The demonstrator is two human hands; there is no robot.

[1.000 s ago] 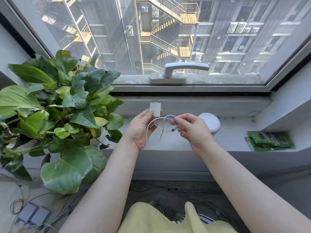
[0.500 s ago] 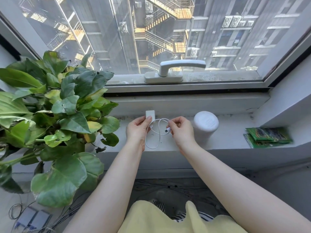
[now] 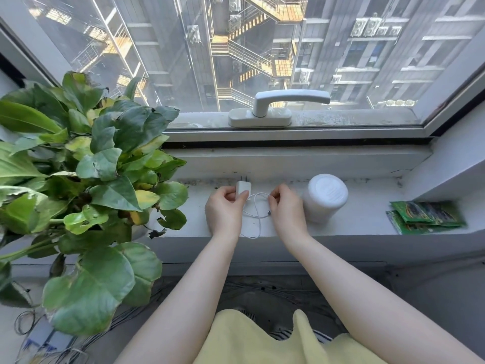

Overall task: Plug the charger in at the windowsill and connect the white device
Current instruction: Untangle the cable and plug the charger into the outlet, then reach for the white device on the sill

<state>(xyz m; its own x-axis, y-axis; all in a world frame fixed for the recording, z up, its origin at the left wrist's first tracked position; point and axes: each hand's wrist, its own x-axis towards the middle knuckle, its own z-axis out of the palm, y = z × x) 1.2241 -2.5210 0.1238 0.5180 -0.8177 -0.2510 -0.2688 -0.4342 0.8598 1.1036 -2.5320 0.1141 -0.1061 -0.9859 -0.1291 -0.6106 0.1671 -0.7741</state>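
Note:
My left hand (image 3: 225, 210) grips a small white charger (image 3: 243, 188) over the windowsill (image 3: 367, 219). The charger's two metal prongs point toward the window's lower wall. A thin white cable (image 3: 256, 218) loops from the charger down over the sill's front edge. My right hand (image 3: 286, 210) pinches this cable near its free plug end, which hangs just left of the fingers. The white device (image 3: 325, 197), a round cylinder with a flat top, stands upright on the sill just right of my right hand, apart from it. No socket is visible.
A large leafy potted plant (image 3: 86, 179) fills the sill's left side, close to my left hand. Green packets (image 3: 425, 216) lie at the sill's right end. A white window handle (image 3: 275, 106) sits on the frame above. Tangled wires (image 3: 52, 348) lie on the floor.
Both hands have moved forward and down to the sill with the charger and cable. The charger has turned so its prongs face the window wall.

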